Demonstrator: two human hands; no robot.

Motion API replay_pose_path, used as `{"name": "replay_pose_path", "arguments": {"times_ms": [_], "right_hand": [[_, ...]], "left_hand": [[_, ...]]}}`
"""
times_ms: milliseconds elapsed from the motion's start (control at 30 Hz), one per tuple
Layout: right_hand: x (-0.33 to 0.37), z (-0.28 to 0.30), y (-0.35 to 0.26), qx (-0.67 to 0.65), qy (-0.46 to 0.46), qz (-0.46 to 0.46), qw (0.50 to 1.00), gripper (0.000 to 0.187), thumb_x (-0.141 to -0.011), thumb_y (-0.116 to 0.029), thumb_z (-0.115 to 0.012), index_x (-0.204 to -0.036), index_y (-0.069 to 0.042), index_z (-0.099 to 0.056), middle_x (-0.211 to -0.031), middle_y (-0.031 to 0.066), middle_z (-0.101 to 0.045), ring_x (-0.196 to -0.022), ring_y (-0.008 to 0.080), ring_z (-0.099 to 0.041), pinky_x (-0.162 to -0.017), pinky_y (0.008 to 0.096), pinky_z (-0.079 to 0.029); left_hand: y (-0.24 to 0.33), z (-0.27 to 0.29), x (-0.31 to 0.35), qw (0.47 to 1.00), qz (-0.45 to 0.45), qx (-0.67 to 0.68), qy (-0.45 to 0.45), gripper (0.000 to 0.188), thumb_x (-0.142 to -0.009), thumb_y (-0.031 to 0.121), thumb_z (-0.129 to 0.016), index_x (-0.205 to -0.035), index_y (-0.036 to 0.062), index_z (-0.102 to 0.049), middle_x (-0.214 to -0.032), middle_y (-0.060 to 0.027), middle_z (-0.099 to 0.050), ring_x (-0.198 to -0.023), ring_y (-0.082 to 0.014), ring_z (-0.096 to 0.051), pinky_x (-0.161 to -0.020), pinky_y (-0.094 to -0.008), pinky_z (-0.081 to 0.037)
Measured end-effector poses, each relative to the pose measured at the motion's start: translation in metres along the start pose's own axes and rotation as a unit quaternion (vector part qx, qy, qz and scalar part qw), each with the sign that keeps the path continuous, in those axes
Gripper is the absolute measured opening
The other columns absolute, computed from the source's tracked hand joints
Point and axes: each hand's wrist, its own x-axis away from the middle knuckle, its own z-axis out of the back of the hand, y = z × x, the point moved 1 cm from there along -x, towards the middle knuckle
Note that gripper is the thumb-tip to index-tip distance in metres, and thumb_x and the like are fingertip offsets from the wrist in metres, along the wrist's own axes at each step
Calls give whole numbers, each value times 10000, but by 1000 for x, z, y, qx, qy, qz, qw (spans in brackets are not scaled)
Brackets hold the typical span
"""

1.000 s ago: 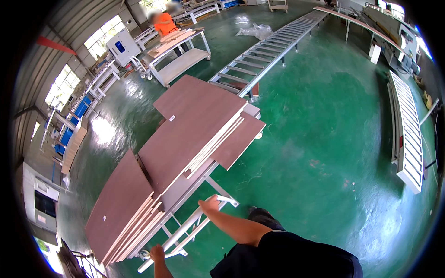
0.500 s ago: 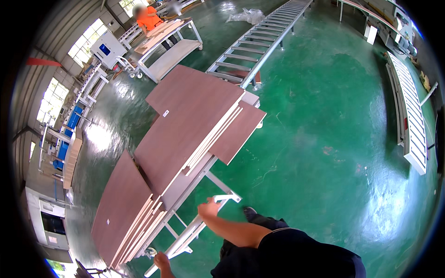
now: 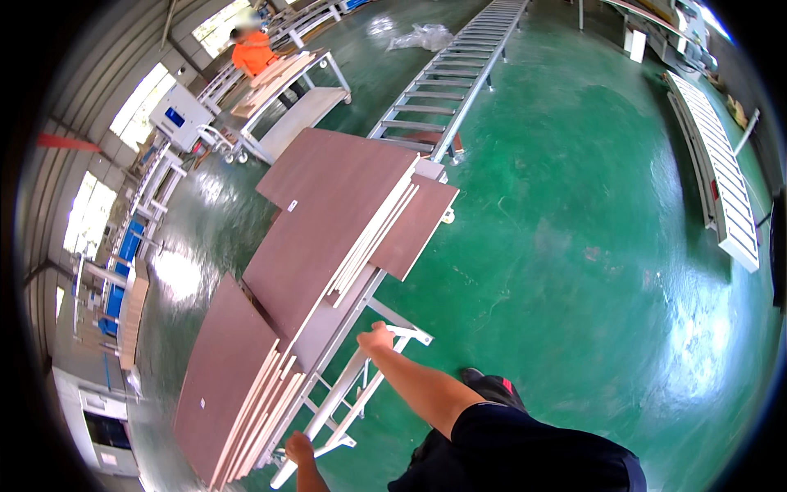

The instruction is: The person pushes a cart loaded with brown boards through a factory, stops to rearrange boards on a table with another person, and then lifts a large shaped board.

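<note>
My right hand (image 3: 376,338) is closed round the upper end of a white metal push bar (image 3: 330,403), its arm stretched forward. Nearer the bottom edge, my left hand (image 3: 299,447) grips the lower part of the same bar, though its fingers are partly hidden. The bar belongs to a cart frame (image 3: 400,331) with side brackets. On the cart lie stacks of brown panels with pale edges: a large panel (image 3: 336,213) in the middle, a smaller panel (image 3: 420,225) sticking out on the right, and a lower stack (image 3: 225,369) on the left.
Beyond the cart, a roller conveyor (image 3: 447,86) stretches away over the green floor (image 3: 557,246). A person in orange (image 3: 254,53) stands at a white trolley (image 3: 295,123) with boards. Another roller section (image 3: 721,176) stands along the right side. Clear plastic sheeting (image 3: 422,38) lies on the floor.
My hands stay on the bar. The view has shifted slightly, with the conveyor and floor objects sliding left and up. More of the cart frame beneath the bar shows, and my visible foot has moved.
</note>
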Motion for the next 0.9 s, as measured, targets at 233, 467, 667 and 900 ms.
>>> {"name": "replay_pose_path", "arguments": {"times_ms": [233,467,667,900], "right_hand": [[-31,-2,-34,114,-41,150,981,228,-638,-210,-542,-817,-68,-545,-1144,129,-423,-884,323,-546,-766,382,-450],[-27,-7,-23,191,-53,173,965,197,-681,-236,-509,-762,-60,-544,-1080,128,-450,-865,338,-539,-751,404,-441],[-25,-1,-14,216,-92,193,953,211,-691,-250,-522,-764,-53,-544,-1049,153,-443,-847,341,-549,-744,416,-450],[-26,8,-15,206,-83,197,955,235,-699,-269,-517,-800,-60,-555,-1091,152,-442,-892,333,-541,-775,402,-440]], "left_hand": [[14,-10,-33,996,-58,12,71,213,-790,172,-415,-648,53,-519,-659,-168,-569,-638,-344,-573,-566,-454,-458],[3,-10,-26,997,-57,-47,26,173,-770,172,-452,-754,55,-578,-747,-151,-593,-676,-351,-585,-631,-469,-458],[-3,-21,-20,999,-35,-28,-24,211,-785,189,-426,-731,53,-579,-745,-166,-596,-736,-350,-589,-673,-457,-457],[2,-9,-4,997,-67,-23,21,110,-762,145,-473,-719,63,-532,-714,-159,-598,-696,-344,-590,-596,-447,-468]]}}
